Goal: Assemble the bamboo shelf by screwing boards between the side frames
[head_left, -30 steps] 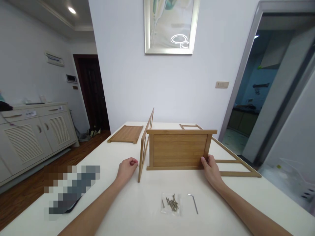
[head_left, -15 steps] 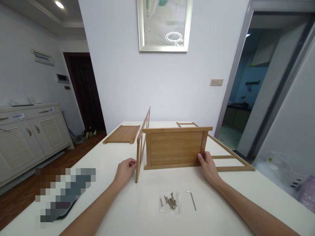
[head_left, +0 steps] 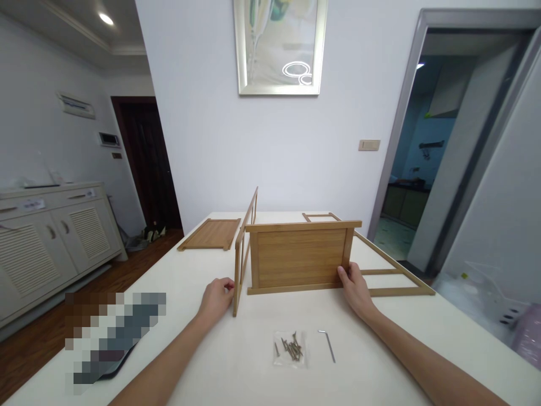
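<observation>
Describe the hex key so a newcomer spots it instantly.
On the white table, find the upright wooden panel held by the right hand. Nearer the camera, just right of the clear bag, lies the hex key: a thin, bent metal rod, outside the bag, unlike the screws.

Pale wall [head_left: 203, 129] with framed picture [head_left: 279, 45], louvred cabinet [head_left: 63, 225], brown floor [head_left: 139, 256].

Whatever the left hand [head_left: 216, 299] may hold is too small to tell, and blocky blur masks a dark object [head_left: 122, 338].
</observation>
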Available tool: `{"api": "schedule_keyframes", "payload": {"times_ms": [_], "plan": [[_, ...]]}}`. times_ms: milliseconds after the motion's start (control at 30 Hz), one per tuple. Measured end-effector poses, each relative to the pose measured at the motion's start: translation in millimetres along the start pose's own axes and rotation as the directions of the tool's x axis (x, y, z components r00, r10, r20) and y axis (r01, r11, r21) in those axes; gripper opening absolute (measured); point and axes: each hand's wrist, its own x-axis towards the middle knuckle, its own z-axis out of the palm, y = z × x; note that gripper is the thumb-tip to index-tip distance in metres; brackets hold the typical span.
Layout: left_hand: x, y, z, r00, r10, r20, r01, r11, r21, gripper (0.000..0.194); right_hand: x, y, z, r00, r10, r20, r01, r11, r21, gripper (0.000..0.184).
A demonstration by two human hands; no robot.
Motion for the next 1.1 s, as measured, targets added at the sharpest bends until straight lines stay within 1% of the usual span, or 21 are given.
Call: {"api": "schedule_keyframes", "payload": {"times_ms": [167, 633, 833, 1100], "plan": [[1, -1, 2.2, 0.999, 0.017, 0.028, -0.017, 1.0, -0.004, 0.015, -1, -1, 0, 1.0, -0.002, 0.002, 0.002, 1.0, -0.004, 0.035], [5, -8, 11.4, 0.999, 0.03, 0.042, -0.028, 0.999, -0.044, 0.015, -2, -3, -2, 1.0, -0.023, 0.005, 0.023, 1.0, 0.008, 0.034], [5, -8, 11.1, 0.999, 0.042, 0.035, -0.04, 0.998, -0.049, 0.016, -2, -5, -2, 0.999, -0.037, -0.003, 0.037, 0.999, 0.018, 0.033], [6, -7, 10.1, 0.998, 0.031, 0.048, -0.029, 0.999, -0.045, 0.016, -3, -7, -3, 1.0, -0.019, 0.009, 0.019, 1.0, 0.009, 0.033]]}}
